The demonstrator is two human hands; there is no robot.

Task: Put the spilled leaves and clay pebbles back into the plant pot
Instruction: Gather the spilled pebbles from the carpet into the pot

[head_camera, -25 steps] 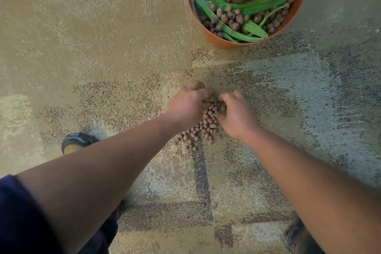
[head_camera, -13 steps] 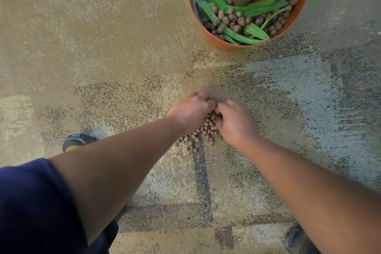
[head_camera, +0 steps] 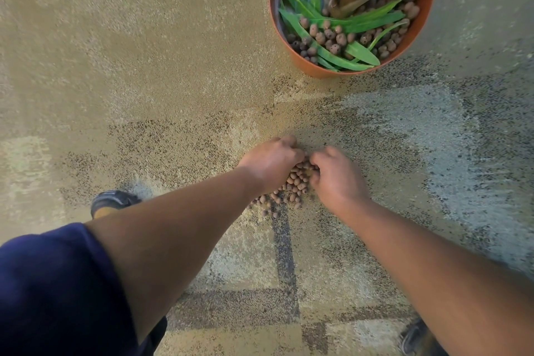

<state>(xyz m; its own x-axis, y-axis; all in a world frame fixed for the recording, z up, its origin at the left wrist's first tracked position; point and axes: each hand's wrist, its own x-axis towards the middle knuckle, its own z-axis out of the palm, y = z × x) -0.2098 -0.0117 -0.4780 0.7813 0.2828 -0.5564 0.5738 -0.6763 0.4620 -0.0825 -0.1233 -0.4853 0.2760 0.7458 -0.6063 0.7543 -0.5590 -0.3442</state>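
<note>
Both hands gathering pebbles (head_camera: 293, 182) on carpet, near of pot (head_camera: 423, 6).
L hand (head_camera: 271, 160) & R hand (head_camera: 336, 178) curled round pile; cup from both sides, lift low, w/o leaving strays.

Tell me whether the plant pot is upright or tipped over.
Upright. The plant pot stands on the carpet with its round opening facing up, leaves and clay pebbles resting inside.

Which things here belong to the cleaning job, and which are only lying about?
For the job:
- clay pebbles heaped on the carpet
- plant pot
- leaves already in the pot
- left hand and right hand, cupped round the heap

Just there:
- carpet
- shoe
</note>
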